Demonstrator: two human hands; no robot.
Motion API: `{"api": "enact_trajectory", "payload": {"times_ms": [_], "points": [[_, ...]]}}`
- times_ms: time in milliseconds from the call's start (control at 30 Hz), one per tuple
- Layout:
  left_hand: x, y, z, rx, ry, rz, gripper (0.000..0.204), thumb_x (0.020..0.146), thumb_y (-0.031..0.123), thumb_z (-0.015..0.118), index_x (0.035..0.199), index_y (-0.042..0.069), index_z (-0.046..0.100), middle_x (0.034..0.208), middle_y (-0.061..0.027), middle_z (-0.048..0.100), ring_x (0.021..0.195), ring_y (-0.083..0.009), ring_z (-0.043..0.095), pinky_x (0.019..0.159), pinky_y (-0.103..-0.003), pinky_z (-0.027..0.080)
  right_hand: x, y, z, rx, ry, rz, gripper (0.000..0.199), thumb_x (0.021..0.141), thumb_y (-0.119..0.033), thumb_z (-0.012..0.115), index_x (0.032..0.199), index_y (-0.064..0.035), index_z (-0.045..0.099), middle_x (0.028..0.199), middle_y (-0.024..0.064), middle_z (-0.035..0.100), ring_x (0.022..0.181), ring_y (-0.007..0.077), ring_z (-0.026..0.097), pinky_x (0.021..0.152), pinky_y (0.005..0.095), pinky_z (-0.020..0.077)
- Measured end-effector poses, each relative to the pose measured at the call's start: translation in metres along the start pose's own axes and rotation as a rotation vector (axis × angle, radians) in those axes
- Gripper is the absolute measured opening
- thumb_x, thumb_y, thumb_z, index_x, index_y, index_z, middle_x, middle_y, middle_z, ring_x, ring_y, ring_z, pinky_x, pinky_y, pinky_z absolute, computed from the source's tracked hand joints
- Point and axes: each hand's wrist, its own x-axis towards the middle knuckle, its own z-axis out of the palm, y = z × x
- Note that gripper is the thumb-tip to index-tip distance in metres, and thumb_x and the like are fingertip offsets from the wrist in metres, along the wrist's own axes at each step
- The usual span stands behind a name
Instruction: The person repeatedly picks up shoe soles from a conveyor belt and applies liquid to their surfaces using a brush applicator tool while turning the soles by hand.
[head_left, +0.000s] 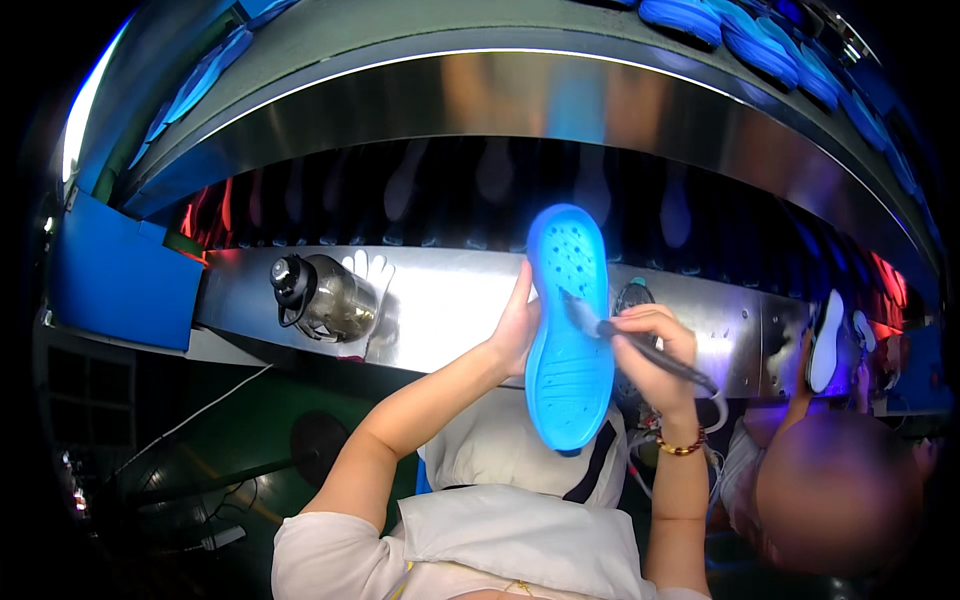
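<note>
Upright in front of me is a bright blue shoe sole (570, 390), its inner face with small holes and ridges turned toward me. My left hand (516, 328) grips its left edge, the fingers partly hidden behind it. In my right hand (662, 352) is a brush (602, 326) with a long dark handle, a thin pale tube trailing from its rear end. The brush's dark bristles touch, or hover just over, the sole's middle. Behind my right hand a bottle with a teal cap (636, 292) is partly covered.
On the metal ledge (440, 310) stand a big smoky bottle (340, 300) and, beside it, a white glove (372, 268). Dark slots with soles run behind. Above, a green belt (420, 30) carries blue soles (760, 50). At right a co-worker holds a white sole (826, 342).
</note>
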Motion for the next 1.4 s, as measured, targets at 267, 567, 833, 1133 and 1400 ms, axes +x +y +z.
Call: {"api": "enact_trajectory", "payload": {"times_ms": [267,567,833,1133,1400], "points": [[-0.011,0.021,-0.007,-0.031,0.023,0.295,0.084,0.078,0.072,0.017,0.122,0.005,0.042,0.111,-0.0147,0.053,0.104,-0.0279,0.051,0.089,-0.045,0.042,-0.013,-0.055,-0.005,-0.123,-0.478,-0.309,0.014,0.059,-0.003,0.064,0.072,-0.0053,0.061,0.074,0.0083,0.062,0.071,0.0217,0.061,0.059,0.0304,0.0467],[-0.021,0.031,0.027,-0.082,-0.088,0.408,0.090,0.075,0.075,0.021,0.126,0.003,0.037,0.115,-0.0189,0.049,0.107,-0.0312,0.048,0.094,-0.045,0.038,-0.003,-0.069,-0.002,-0.051,-0.331,-0.345,0.019,0.060,-0.003,0.067,0.078,-0.0031,0.063,0.078,0.0088,0.064,0.072,0.0213,0.062,0.067,0.0315,0.0476],[-0.028,0.059,0.049,0.043,-0.003,0.508,0.089,0.073,0.075,0.027,0.125,0.003,0.037,0.115,-0.0184,0.050,0.106,-0.0310,0.050,0.091,-0.045,0.041,-0.007,-0.063,-0.018,0.085,-0.428,-0.158,0.018,0.064,0.002,0.066,0.083,-0.0013,0.066,0.083,0.0135,0.066,0.087,0.0245,0.060,0.080,0.0327,0.0449],[-0.045,0.061,0.091,0.214,-0.187,0.633,0.049,0.092,0.037,0.030,0.124,0.000,0.036,0.114,-0.0139,0.050,0.102,-0.0225,0.052,0.089,-0.037,0.042,-0.012,-0.047,0.000,0.871,0.050,0.134,0.021,0.071,0.002,0.061,0.091,0.0065,0.056,0.096,0.0237,0.059,0.094,0.0296,0.058,0.086,0.0371,0.0440],[-0.045,0.033,0.070,-0.037,-0.340,0.513,0.054,0.087,0.037,0.042,0.120,-0.005,0.040,0.110,-0.0167,0.054,0.098,-0.0233,0.054,0.087,-0.034,0.043,-0.016,-0.072,0.008,0.333,-0.023,-0.133,0.022,0.064,0.006,0.063,0.086,0.0041,0.060,0.089,0.0219,0.062,0.084,0.0296,0.062,0.077,0.0341,0.0491]]}}
